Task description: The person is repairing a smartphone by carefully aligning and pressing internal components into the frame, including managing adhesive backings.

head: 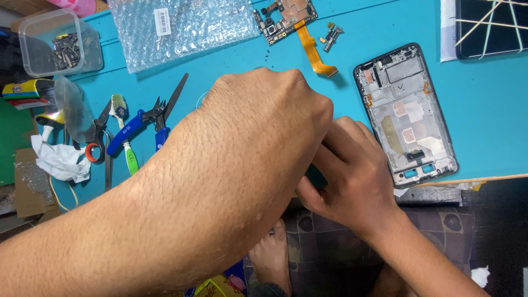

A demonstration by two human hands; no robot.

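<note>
My left hand [269,118] reaches in from the lower left, its forearm filling the foreground, with the back of the hand up and the fingers hidden. My right hand [352,176] comes from the lower right, fingers curled and pressed against the left hand's fingertips near the front edge of the teal mat [484,121]. Whatever lies between the two hands is hidden. A bare phone frame [407,115] lies just right of both hands. A circuit board [283,19] with an orange flex cable [316,55] sits beyond them.
Blue-handled cutters [137,129], a toothbrush [124,135], scissors [99,140] and a crumpled tissue [58,159] lie at the left. A clear plastic box [58,47] and bubble wrap [181,27] sit at the back. A dark panel with taped strips [489,27] is top right.
</note>
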